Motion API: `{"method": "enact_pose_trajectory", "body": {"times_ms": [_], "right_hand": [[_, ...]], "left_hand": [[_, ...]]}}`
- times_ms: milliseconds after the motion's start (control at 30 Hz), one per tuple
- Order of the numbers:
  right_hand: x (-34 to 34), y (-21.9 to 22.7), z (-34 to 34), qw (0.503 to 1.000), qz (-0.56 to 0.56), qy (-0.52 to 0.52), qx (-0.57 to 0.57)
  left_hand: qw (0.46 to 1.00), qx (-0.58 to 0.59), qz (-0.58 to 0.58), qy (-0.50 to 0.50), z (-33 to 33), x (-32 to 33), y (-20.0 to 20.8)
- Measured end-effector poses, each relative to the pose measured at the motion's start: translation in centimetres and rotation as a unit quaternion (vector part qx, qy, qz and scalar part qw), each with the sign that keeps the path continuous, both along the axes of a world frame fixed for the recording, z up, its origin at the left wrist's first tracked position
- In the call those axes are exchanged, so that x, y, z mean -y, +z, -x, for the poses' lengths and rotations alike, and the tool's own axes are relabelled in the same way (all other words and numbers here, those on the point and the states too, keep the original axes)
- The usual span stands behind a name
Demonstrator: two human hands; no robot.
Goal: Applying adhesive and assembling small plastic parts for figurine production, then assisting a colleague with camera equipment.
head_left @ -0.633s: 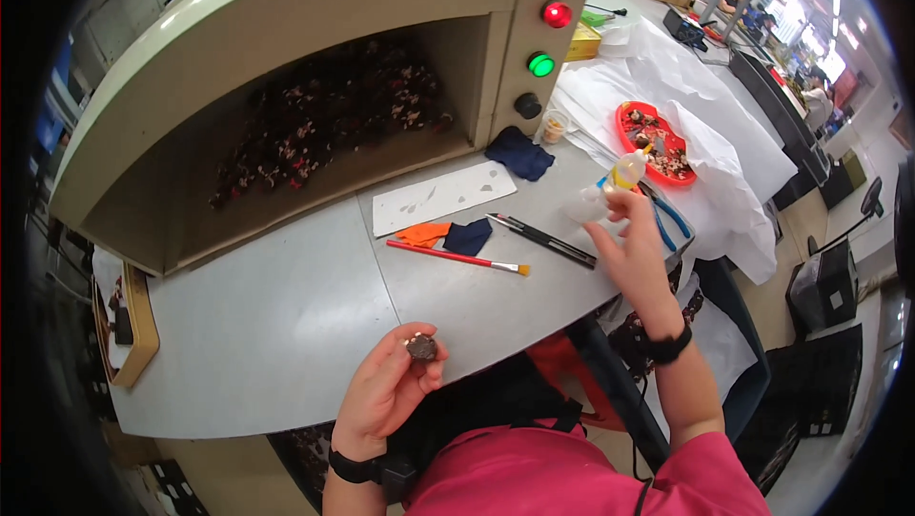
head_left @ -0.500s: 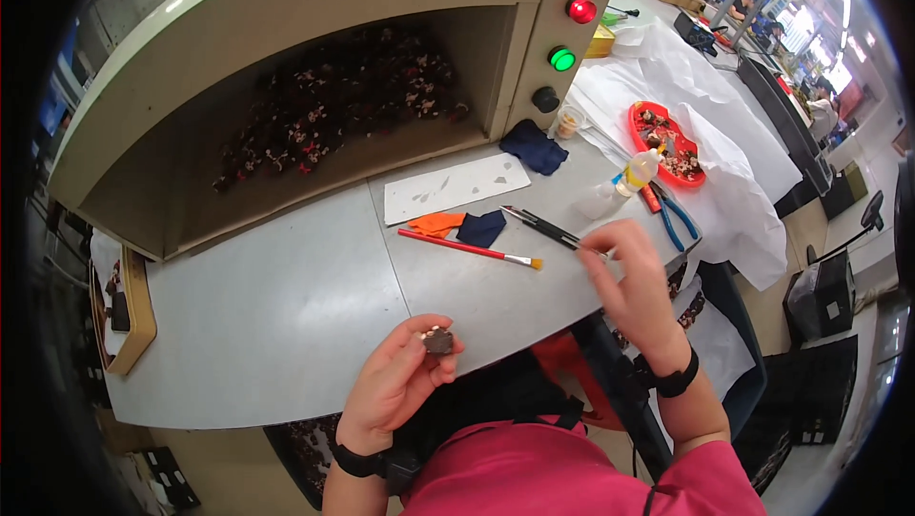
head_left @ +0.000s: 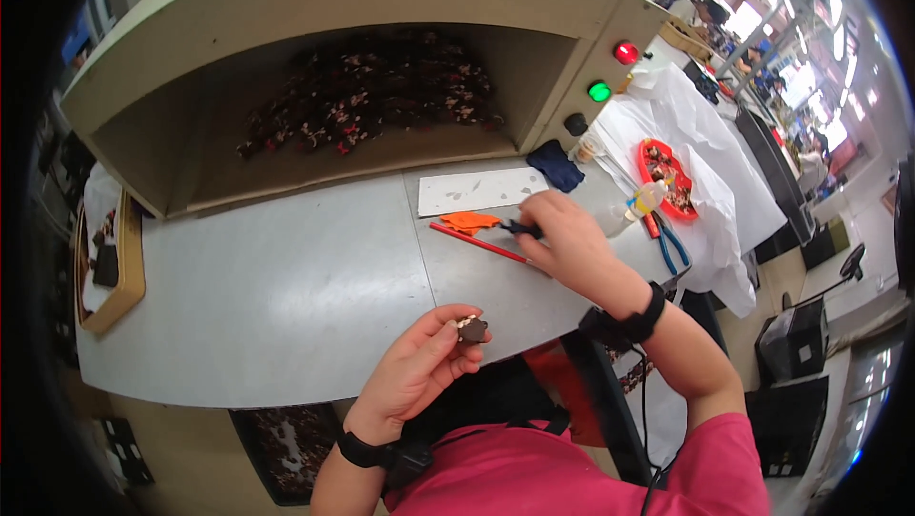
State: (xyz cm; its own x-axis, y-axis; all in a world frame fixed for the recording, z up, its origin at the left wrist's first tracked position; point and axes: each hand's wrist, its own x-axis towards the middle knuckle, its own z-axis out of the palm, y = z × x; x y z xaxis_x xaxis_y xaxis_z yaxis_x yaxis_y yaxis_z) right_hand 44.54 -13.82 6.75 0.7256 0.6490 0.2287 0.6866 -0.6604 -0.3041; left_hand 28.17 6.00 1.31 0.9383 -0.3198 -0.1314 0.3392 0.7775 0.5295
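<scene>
The right hand point(head_left: 575, 242) is reaching farther left, away from the squeeze bottle point(head_left: 648, 196) that it was touching at first. Its fingers are now closing on the dark blue cloth point(head_left: 518, 227), which is losing its flat spread and looking bunched. The hand is now covering the brush point(head_left: 477, 242)'s bristle end and the slim black tools. The camera view is shifting, showing more of the dark tray point(head_left: 253, 445) below the table edge point(head_left: 229, 404).

I'm viewing bright colours on a grey tabletop point(head_left: 276, 316).
I'm seeing a brown piece point(head_left: 473, 331) speckled cream, an orange cloth point(head_left: 467, 222), a red handle point(head_left: 475, 241), a white board point(head_left: 484, 190) blotched grey.
</scene>
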Motion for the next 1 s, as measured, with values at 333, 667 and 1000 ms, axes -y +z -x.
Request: {"method": "enact_pose_trajectory", "body": {"times_ms": [333,667,1000], "right_hand": [[1.4,5.0,6.9,0.922,-0.188,-0.052,-0.333],[0.5,4.1,7.8,0.924,-0.2,0.0,-0.326],[0.4,4.4,8.4,0.84,-0.254,-0.034,-0.478]], "left_hand": [[1.0,-0.029,-0.01,-0.003,0.2,-0.2,0.7],[1.0,-0.029,-0.009,0.007,0.3,-0.2,0.8],[0.999,-0.035,-0.013,0.0,0.2,-0.1,1.0]]}}
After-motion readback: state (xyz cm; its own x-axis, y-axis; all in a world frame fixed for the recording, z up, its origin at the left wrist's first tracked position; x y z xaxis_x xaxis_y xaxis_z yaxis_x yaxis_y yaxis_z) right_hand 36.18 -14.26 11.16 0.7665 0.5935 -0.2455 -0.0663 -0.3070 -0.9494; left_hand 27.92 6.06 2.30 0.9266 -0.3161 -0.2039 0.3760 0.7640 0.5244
